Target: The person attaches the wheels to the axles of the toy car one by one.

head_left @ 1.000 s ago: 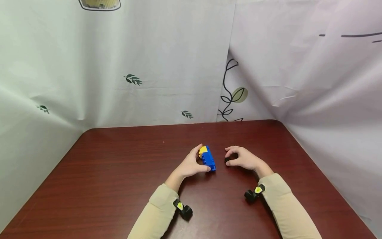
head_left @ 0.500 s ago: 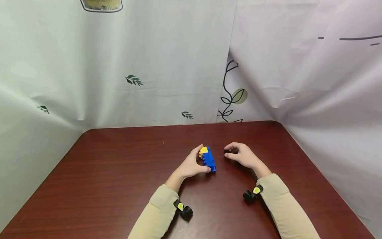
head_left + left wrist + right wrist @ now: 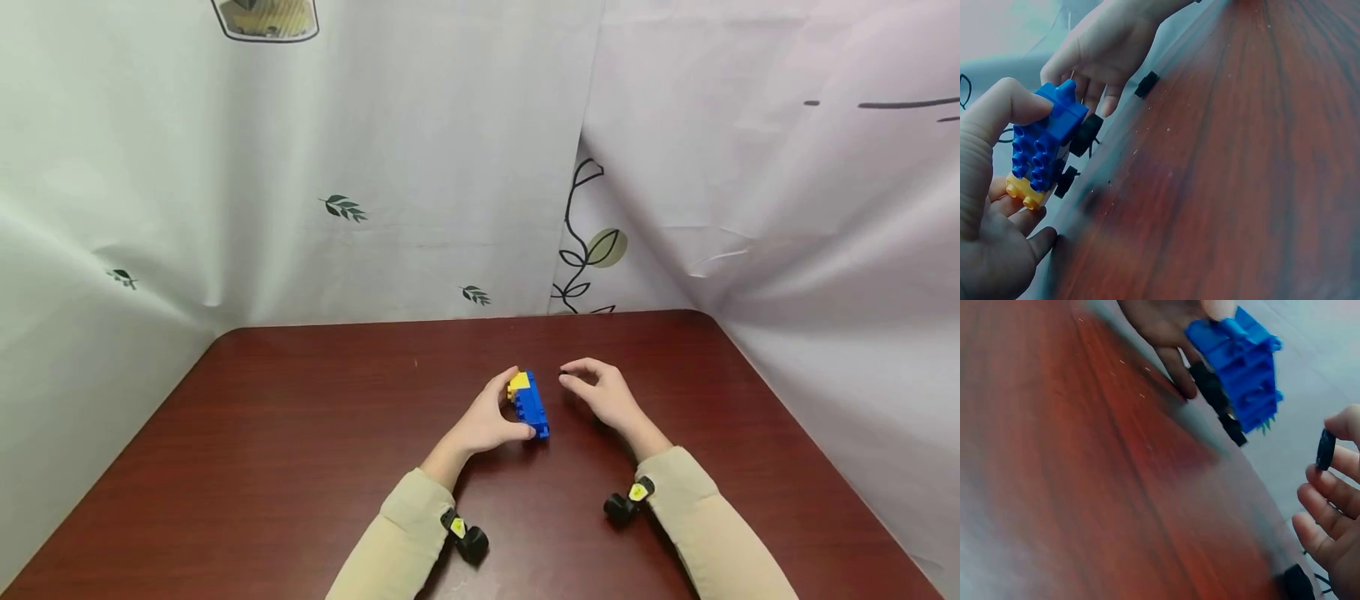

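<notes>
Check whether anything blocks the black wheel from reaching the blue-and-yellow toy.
Nothing visible does: in the right wrist view, open space separates the black wheel, pinched by the right hand, from the blue-and-yellow toy in the left hand.

Head view: high, facing forward and down across the wood-grain tabletop (image 3: 315, 433)
Wrist views: close, from opposite sides, sharing the brick toy (image 3: 1054, 134).

Block toy (image 3: 532, 408): looked like smooth, glossy plastic, studded
Black disc (image 3: 1326, 450): seemed matt; plastic or rubber could not be told
Table (image 3: 300, 458): showed wood grain under a smooth sheen
Curtain (image 3: 450, 150): was creased, faintly shiny cloth
Sleeves (image 3: 397, 542): were matt cloth
</notes>
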The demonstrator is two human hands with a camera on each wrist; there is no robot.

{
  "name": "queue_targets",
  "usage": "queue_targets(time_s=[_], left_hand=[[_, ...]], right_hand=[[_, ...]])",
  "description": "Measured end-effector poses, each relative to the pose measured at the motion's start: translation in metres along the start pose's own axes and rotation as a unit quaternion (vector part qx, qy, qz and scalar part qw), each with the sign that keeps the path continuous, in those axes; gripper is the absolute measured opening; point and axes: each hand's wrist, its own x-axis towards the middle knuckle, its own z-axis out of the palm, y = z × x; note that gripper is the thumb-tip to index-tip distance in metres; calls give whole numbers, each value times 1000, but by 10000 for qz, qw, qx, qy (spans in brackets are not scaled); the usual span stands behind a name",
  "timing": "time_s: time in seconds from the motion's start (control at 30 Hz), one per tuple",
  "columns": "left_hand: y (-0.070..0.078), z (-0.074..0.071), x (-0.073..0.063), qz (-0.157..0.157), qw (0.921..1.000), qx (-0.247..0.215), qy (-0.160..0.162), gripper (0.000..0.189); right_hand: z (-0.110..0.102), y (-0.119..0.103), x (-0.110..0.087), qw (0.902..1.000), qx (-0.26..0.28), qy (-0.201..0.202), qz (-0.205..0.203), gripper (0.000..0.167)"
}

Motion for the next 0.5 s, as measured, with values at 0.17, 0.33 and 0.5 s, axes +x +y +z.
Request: queue_targets(time_s=[0.17, 0.33, 0.5], left_hand=[[1, 4, -1, 82, 10000, 52, -15, 97], [1, 5, -1, 141, 9999, 84, -39, 96], [0, 3, 0, 110, 9999, 3, -89, 96]], right_hand=[[3, -19, -10, 9993, 343, -114, -79, 35], [4, -35, -17, 9987, 421, -199, -226, 33], [5, -33, -15, 9963, 850, -63, -151, 31]])
